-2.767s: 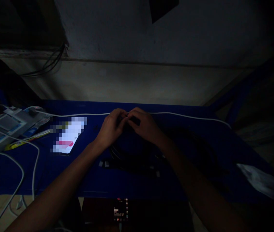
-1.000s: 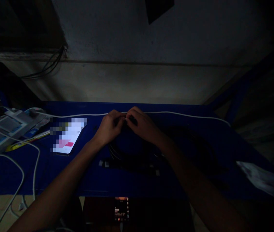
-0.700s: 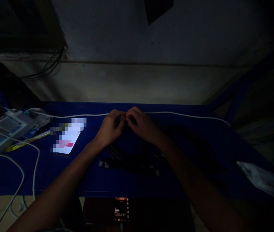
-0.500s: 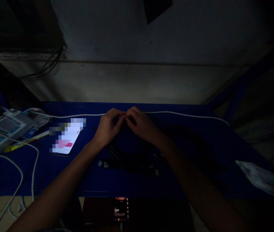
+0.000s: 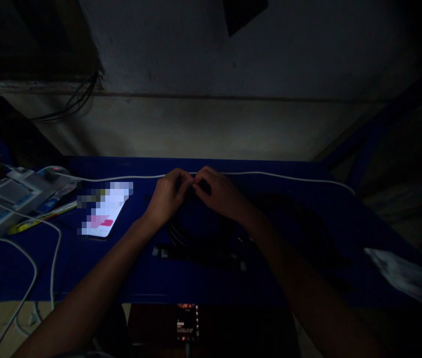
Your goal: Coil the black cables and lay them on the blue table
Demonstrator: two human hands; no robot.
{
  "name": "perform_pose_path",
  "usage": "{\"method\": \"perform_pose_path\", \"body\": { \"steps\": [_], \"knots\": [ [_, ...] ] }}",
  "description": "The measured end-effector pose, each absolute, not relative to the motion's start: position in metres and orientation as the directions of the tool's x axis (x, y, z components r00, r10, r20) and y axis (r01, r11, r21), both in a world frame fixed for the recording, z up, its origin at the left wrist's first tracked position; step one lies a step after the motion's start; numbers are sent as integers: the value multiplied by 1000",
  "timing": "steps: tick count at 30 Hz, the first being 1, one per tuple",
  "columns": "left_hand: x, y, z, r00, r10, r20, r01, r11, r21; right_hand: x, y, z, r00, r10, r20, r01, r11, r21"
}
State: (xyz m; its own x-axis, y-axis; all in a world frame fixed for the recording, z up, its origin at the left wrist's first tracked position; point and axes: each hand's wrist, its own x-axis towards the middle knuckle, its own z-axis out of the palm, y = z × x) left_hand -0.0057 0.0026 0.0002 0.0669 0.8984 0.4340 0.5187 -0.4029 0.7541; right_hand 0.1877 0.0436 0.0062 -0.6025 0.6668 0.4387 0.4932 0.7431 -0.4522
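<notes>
On a blue table (image 5: 307,214) by the wall (image 5: 214,124), left hand (image 5: 168,196) meets right hand (image 5: 220,194).

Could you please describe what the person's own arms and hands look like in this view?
The left forearm and right forearm are bare, with no sleeve in view. The left hand and right hand wear no gloves. I can make out no ring, watch or bracelet, though the light is very dim.

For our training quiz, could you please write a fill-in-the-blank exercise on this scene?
The table is ____ in colour.
The lit phone lies to the ____ of the left hand.
The left hand and right hand meet over a cable coil that is ____.
Missing words: blue; left; black.
</notes>
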Motion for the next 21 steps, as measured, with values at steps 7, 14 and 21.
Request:
{"method": "perform_pose_path", "body": {
  "steps": [7,14,21],
  "knots": [
    [-5,3,-1,36,906,422,530,-375,760,186,42,7,-597,671,440,506,740,-442],
    [-5,3,-1,55,896,440,510,-404,759,186,43,6,-589,677,442,499,734,-460],
    [-5,4,-2,120,869,480,480,-474,738,186,45,3,-575,675,462,488,736,-470]
  ]
}}
